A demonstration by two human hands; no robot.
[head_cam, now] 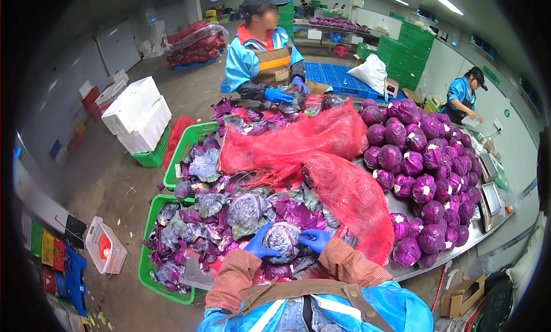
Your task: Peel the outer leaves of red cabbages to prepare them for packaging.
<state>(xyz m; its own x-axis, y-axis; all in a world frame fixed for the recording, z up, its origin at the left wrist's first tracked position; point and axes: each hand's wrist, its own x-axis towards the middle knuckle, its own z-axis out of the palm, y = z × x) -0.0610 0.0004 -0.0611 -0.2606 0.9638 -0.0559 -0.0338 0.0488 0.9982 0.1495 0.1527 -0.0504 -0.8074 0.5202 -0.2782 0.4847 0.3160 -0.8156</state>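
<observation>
Between my two blue-gloved hands is a head of red cabbage [281,241] with pale, veined outer leaves, just above the leaf-strewn metal table. My left hand [261,243] cups it from the left, its fingers spread along the side. At its right edge, my right hand [315,240] has its fingers bent against the leaves; whether it pinches a leaf is hard to see. A larger untrimmed red cabbage [246,213] lies just beyond my left hand. Loose purple leaves [301,212] surround both hands.
Red mesh sacks [348,190] lie across the table. Trimmed red cabbages [424,188] form a pile at right. Green crates [144,254] of leaves stand along the left edge. Opposite, a co-worker [269,52] in blue gloves handles a cabbage. Another person [462,95] works at far right.
</observation>
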